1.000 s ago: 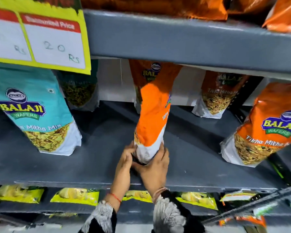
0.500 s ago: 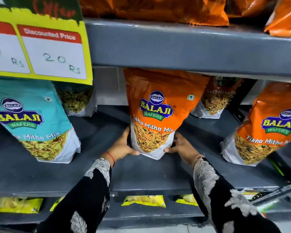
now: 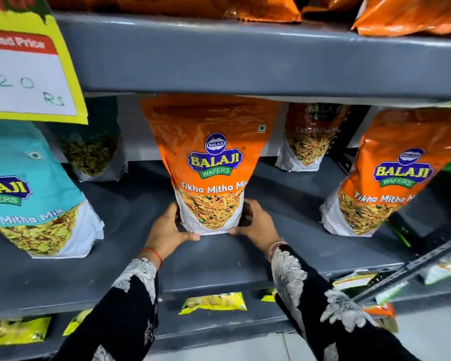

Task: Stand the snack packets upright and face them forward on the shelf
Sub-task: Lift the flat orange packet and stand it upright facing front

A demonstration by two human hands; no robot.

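An orange Tikha Mitha Mix packet (image 3: 211, 157) stands upright in the middle of the grey shelf (image 3: 219, 259), its printed front facing me. My left hand (image 3: 168, 230) grips its lower left corner and my right hand (image 3: 255, 225) grips its lower right corner. A second orange packet (image 3: 393, 175) stands front-facing at the right. A third orange packet (image 3: 310, 136) stands further back. A teal Mitha Mix packet (image 3: 29, 194) stands at the left, with a dark green packet (image 3: 91, 142) behind it.
The upper shelf board (image 3: 245, 56) hangs low over the packets and carries orange bags (image 3: 412, 14). A yellow price card (image 3: 26, 71) hangs at the top left. Yellow packets (image 3: 214, 302) lie on the lower shelf. A metal bar (image 3: 412, 269) slants at the right.
The middle orange packet has turned from edge-on to front-facing. My hands moved from its base to either side of it, and the view has come closer.
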